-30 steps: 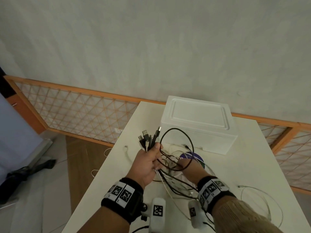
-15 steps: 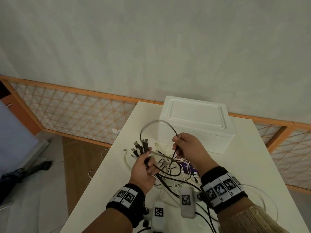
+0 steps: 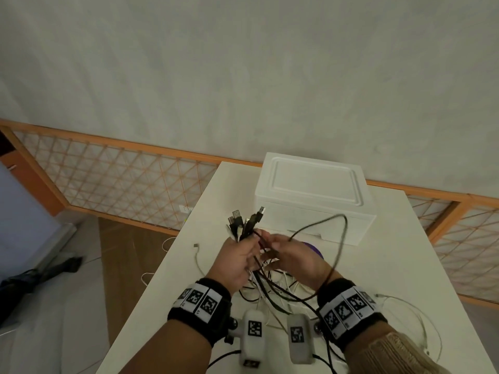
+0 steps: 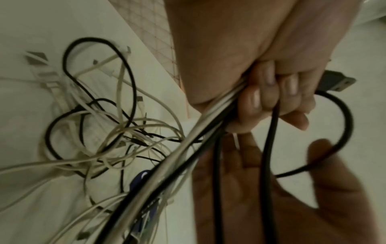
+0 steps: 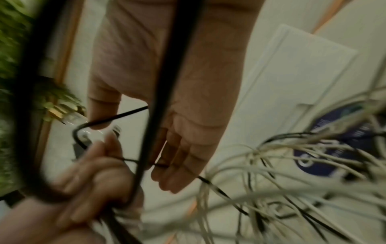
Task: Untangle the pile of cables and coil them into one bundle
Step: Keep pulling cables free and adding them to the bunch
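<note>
My left hand (image 3: 244, 251) is fisted round a bundle of black and white cables, and their USB plugs (image 3: 244, 221) stick up above it. In the left wrist view its curled fingers (image 4: 269, 99) clamp the strands, with one plug (image 4: 338, 82) beside them. My right hand (image 3: 274, 251) meets the left hand fingertip to fingertip. Its thumb (image 4: 321, 151) lies over a black cable (image 3: 344, 233) that arcs up and back down past the wrist. Below both hands a tangled cable pile (image 3: 270, 290) lies on the white table (image 3: 391, 265).
A white foam box (image 3: 313, 195) stands just behind the hands, with a purple disc (image 3: 314, 247) in front of it. Thin white cables (image 3: 421, 319) trail toward the table's right front. One white cable end (image 3: 195, 247) lies near the left edge. An orange lattice fence (image 3: 108, 179) runs behind.
My right hand lifted a loop of black cable out of the pile, then carried it left to meet the left hand. The left hand kept hold of its bundle and rose slightly.
</note>
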A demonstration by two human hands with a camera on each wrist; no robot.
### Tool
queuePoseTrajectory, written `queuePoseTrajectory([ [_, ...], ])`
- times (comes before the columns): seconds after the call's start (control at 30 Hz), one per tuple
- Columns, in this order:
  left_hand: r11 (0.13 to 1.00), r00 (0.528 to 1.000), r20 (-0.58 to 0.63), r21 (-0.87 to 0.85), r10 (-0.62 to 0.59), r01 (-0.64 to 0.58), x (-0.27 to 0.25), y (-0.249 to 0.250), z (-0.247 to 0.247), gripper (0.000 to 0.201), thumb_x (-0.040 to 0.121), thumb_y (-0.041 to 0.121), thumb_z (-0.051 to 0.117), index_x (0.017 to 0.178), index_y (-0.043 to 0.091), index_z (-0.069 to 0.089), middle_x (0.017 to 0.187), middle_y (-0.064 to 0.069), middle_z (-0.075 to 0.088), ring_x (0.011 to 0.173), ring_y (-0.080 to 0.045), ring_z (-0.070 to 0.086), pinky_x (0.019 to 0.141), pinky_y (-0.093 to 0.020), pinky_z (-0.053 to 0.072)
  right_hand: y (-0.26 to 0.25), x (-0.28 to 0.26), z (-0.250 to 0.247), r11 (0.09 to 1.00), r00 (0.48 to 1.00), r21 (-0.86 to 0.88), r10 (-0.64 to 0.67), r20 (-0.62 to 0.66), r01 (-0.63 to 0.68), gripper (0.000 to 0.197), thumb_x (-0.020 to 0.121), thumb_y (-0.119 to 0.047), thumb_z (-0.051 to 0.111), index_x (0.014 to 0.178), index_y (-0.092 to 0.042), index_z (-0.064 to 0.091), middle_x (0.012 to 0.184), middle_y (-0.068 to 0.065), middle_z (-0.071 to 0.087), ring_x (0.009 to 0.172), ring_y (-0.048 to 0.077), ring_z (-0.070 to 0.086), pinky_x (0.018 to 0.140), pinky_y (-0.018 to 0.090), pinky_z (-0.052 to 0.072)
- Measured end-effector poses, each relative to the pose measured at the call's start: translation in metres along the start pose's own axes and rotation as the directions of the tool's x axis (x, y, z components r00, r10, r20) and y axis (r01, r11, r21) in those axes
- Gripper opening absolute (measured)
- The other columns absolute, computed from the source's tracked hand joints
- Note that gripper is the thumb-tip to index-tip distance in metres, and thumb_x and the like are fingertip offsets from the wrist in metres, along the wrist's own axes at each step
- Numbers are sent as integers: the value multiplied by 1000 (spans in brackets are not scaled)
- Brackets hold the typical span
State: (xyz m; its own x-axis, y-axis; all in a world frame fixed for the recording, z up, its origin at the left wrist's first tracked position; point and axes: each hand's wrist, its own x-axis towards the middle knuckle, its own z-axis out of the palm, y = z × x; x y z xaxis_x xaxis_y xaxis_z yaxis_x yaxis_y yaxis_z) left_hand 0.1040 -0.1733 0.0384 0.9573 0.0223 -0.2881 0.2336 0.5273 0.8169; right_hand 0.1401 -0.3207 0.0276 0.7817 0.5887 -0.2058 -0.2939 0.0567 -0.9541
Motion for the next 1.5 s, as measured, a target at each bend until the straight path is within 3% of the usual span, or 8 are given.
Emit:
queuePoseTrajectory([
  [0.13,999,997,75,-27,27,-25,-3,7,5,20,91,18,54,78,9,68,44,2,39,40,-12,40,40,-17,29,22,-2,-2,934,1000,-357,27,11,-22,41,79,-42,62,109,-15,65,102,4,67,97,17,61,86,33,48],
  [0.3,994,996,61,-89,71,-66,3,-4,-6,26,78,25,66,100,10,69,46,6,29,38,-6,22,39,-19,21,14,12,-16,290,962,-957,-261,-78,1,31,93,-26,53,88,0,69,82,17,65,81,29,58,75,30,43],
  [0.57,948,993,30,303,-114,99,0,-41,-6,7,88,7,64,85,13,64,55,1,41,44,-9,33,42,-21,24,-86,-20,44,869,839,-427,-415,-352,251,17,96,-14,50,85,-15,62,61,-2,58,44,13,50,45,23,43],
  [0.7,970,985,-109,185,-136,155,4,-35,-8,15,93,17,59,80,9,58,46,6,38,36,-7,29,39,-20,23,-99,-31,45,750,700,-575,-601,-385,328,20,98,-21,48,84,-16,61,58,-9,47,51,3,41,50,16,35],
  [0.83,974,976,-184,-213,-119,78,7,-22,-29,24,95,26,53,75,13,56,46,7,32,34,-6,25,35,-18,21,-101,-50,10,523,637,-851,-672,-379,45,21,96,-30,52,89,-15,64,69,-1,61,67,18,54,61,31,40],
  [1.17,926,929,-369,-359,-25,-118,5,-11,-71,35,98,37,46,70,16,47,43,7,30,33,-7,23,34,-17,23,-77,-113,-80,684,561,-607,-338,-755,-404,39,95,-46,44,81,-17,66,72,2,56,71,21,49,67,32,33],
  [1.37,934,950,-310,-349,-38,-76,-5,-6,-71,36,99,29,45,65,17,42,42,7,27,32,-7,20,34,-18,19,-40,-158,-140,167,402,-418,-123,-908,-893,44,89,-51,49,92,-12,70,93,10,66,85,29,60,78,36,48],
  [1.5,954,973,-216,-299,-83,15,-13,-7,-50,39,94,16,50,59,19,34,41,6,25,31,-8,18,34,-18,18,-47,-136,-85,394,609,-705,-356,-708,-590,46,76,-41,75,116,-21,64,123,1,60,110,23,57,98,38,43],
])
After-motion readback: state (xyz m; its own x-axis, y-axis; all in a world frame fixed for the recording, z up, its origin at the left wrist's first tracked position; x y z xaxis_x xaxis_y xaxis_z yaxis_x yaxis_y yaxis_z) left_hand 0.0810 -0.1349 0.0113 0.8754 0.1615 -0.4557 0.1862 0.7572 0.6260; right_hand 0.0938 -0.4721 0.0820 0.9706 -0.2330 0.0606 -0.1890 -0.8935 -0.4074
